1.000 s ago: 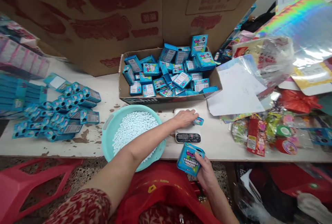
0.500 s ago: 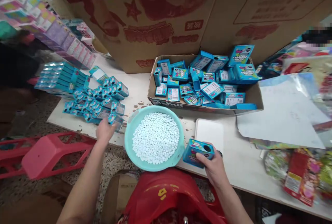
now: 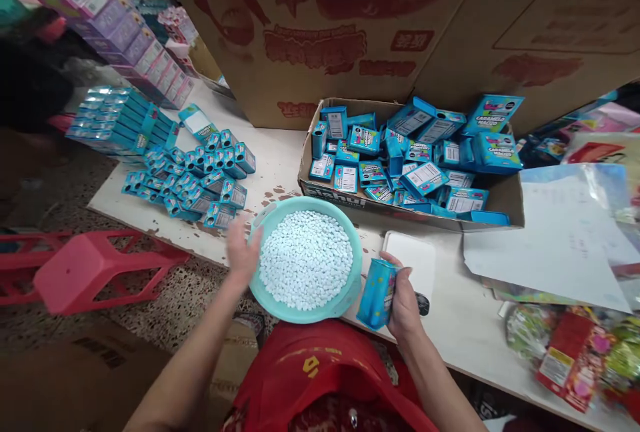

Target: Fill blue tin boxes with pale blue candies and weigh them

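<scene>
My right hand (image 3: 404, 302) grips a blue candy box (image 3: 376, 292), held tilted above the table's front edge, right of the basin. My left hand (image 3: 243, 252) is at the left rim of the turquoise basin (image 3: 305, 317), fingers apart and slightly blurred, with nothing visible in it. White pellet-like candies (image 3: 306, 259) fill the basin. Left of it, small blue boxes (image 3: 200, 182) lie in rows, several with round holes facing out. Behind the held box a white flat device (image 3: 413, 262), like a scale, lies partly covered by my right hand.
A shallow cardboard tray (image 3: 360, 202) of jumbled blue boxes sits behind the basin, against a large carton (image 3: 340, 92). Wrapped blue boxes (image 3: 113, 125) are stacked at left, near a red stool (image 3: 75, 272). Paper sheets (image 3: 550, 239) and candy bags (image 3: 575, 359) lie at right.
My left hand has moved right, from the small blue boxes to the basin's rim. The box in my right hand has been turned, so another side faces up. The view has shifted slightly.
</scene>
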Demonstrator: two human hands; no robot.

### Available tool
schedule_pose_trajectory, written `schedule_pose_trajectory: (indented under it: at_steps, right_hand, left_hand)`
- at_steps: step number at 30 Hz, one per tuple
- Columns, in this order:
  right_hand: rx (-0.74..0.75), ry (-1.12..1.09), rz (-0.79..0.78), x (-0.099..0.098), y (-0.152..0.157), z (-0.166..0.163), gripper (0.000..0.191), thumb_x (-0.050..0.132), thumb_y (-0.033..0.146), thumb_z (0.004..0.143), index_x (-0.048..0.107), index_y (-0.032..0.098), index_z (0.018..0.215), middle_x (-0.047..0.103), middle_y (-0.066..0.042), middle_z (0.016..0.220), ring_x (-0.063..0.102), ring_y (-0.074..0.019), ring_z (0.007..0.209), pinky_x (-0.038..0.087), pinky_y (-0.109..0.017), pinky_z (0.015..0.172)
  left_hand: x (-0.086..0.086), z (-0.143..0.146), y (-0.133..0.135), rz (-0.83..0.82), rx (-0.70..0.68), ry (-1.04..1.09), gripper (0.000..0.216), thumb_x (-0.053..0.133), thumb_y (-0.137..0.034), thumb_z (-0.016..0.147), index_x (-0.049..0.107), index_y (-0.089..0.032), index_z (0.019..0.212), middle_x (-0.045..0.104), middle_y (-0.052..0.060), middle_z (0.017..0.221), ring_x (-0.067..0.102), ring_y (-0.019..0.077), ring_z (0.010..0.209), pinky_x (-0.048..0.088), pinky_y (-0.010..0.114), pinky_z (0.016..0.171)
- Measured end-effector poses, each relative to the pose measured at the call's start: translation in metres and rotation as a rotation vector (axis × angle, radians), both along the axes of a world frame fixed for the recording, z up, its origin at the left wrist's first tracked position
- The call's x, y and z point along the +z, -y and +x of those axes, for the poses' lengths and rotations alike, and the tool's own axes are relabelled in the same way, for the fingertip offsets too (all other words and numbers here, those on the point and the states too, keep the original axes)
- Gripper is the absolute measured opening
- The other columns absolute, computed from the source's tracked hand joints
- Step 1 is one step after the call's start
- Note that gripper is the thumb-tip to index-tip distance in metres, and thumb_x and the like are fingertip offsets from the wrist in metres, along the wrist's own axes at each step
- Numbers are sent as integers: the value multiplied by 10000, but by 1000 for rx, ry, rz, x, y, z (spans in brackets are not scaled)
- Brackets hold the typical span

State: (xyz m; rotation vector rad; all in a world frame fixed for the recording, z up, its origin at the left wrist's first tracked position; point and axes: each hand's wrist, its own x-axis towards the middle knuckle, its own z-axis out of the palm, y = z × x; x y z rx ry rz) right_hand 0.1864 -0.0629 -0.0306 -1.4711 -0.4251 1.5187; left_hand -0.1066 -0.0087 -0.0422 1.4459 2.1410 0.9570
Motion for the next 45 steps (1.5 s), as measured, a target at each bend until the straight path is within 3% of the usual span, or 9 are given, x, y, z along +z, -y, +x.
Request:
schedule_pose_trajectory:
  at_steps: [3,6,13,17,23,30,35,39,45]
  right_hand:
    - [79,87,58,-5,-7,-17,627,460,766,714,503,259,1080,655,-22,884,632,-200,726,523,-332,653]
    - [123,169,72,-8,-15,-27,537,519,735,704,544,249,932,653,-25,872,617,-216,779,507,-342,708]
    - [347,-35,96,3,-20,-19,562,601,693,674,637,210,958,684,-51,881,629,-249,841,508,-369,750]
    - [353,30,112,2,-11,-17,460,780,450,620,631,216,987,681,-33,917,619,-225,860,506,-348,780]
    - [176,57,46,-3,0,5,463,778,430,627,618,215,1004,672,-34,924,608,-212,856,519,-354,777]
    - [83,74,39,2,11,7,421,775,476,602,613,212,887,645,1,792,588,-167,724,515,-313,703]
    - [243,286,85,12,8,-4,449,768,487,595,612,198,900,655,-14,783,585,-183,704,496,-323,690]
    - [351,494,218,16,1,-16,440,749,489,617,619,196,918,651,-41,856,596,-215,770,486,-341,709]
    - [466,739,509,6,-7,-46,316,693,434,709,618,216,924,625,-56,907,588,-236,875,465,-364,788]
  left_hand:
    - [13,80,20,-252,-566,634,740,691,-486,683,393,-266,1325,380,116,1413,385,290,1269,360,434,1002]
    - [18,127,23,-406,-755,1164,936,765,-543,568,347,-257,1355,425,137,1363,440,312,1217,394,411,960]
    - [23,119,18,-428,-585,989,804,701,-381,715,274,-264,1385,576,33,996,578,164,810,465,302,753]
    - [9,88,27,-419,-570,594,697,523,-428,838,205,-260,1435,526,101,1235,536,240,1072,423,378,906]
    - [-44,67,34,-627,-228,-271,559,526,-484,804,506,-119,1227,466,235,1308,340,416,1267,227,557,1024]
    - [-58,119,11,-544,240,625,519,774,-418,550,578,-182,969,506,180,1282,328,414,1291,288,475,1013]
    - [-56,110,3,-545,239,1002,346,724,-388,587,552,-175,798,648,112,885,629,272,868,492,354,712]
    - [-27,92,0,-523,173,1253,278,662,-393,616,523,-174,714,562,14,608,541,135,492,405,242,433]
    - [38,95,1,-214,89,1521,267,670,-364,614,496,-182,701,561,-19,616,550,111,495,397,205,423]
